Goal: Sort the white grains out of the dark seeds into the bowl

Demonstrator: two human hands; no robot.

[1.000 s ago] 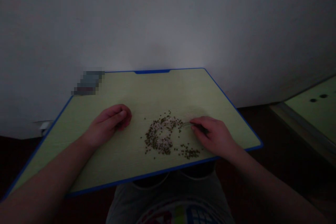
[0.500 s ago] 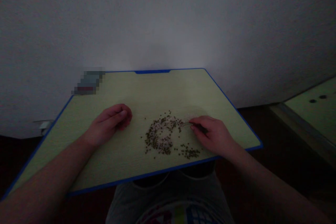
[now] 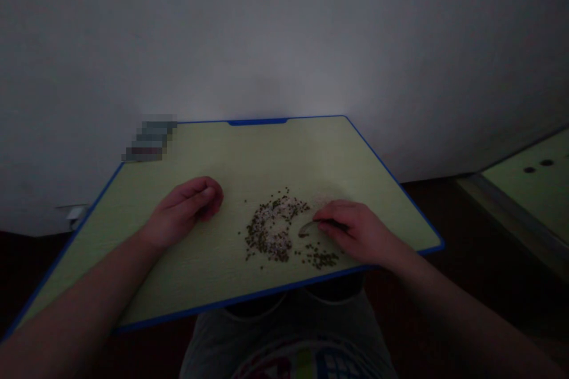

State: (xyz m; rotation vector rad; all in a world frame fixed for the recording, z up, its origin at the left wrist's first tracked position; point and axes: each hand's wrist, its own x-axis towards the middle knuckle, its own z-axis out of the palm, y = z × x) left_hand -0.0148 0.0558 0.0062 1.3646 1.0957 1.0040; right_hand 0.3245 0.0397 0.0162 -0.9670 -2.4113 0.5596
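My right hand (image 3: 355, 228) pinches a small metal spoon (image 3: 306, 227), its curved end low over the table between two heaps. Left of the spoon spreads a mixed heap of pale rice grains and dark green beans (image 3: 269, 231). Just below the spoon lies a smaller cluster of green beans (image 3: 322, 258), close to the table's front edge. A faint patch of pale grains (image 3: 320, 198) shows behind my right hand. My left hand (image 3: 189, 204) rests on the table left of the mixed heap, fingers curled in a loose fist, with nothing visible in it.
The light folding table (image 3: 267, 154) has a blue rim and stands against a grey wall (image 3: 284, 41). A blurred-out flat object (image 3: 150, 141) lies at its far left corner. My legs (image 3: 284, 331) are under the front edge. A pale panel (image 3: 537, 177) stands at right.
My right hand has drawn the spoon slightly left and toward me, away from the upper edge of the mixed heap, to just above the bean cluster. The left hand has stayed put.
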